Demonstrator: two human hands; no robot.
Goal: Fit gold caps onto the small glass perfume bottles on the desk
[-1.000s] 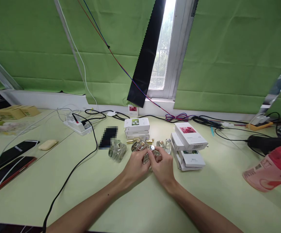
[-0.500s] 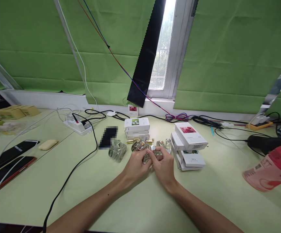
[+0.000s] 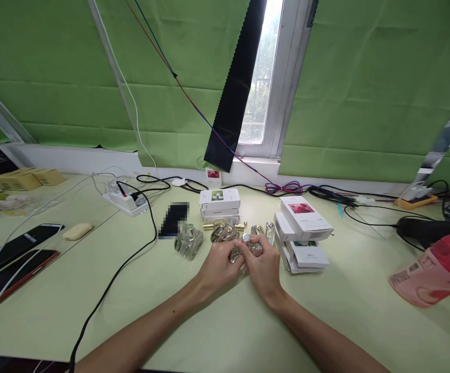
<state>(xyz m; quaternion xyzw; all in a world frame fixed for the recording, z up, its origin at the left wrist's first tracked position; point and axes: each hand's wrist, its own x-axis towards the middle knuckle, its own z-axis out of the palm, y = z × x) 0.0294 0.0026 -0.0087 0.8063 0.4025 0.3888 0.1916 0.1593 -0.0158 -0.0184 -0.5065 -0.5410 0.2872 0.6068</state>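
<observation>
Barely shifting since earlier, we are pinching a small glass perfume bottle (image 3: 244, 247) between left hand (image 3: 220, 265) and right hand (image 3: 264, 268), silver neck pointing up, above the table (image 3: 217, 331).

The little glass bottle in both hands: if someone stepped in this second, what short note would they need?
Left hand: closed on the small glass bottle, holding its body just above the table.
Right hand: fingers pinch the bottle's silver top.
Nearby: other glass bottles, gold caps, white boxes behind and a box stack on the right.
Done: bottle picked up.
Left: top is still on the bottle; other bottles lie untouched.
</observation>
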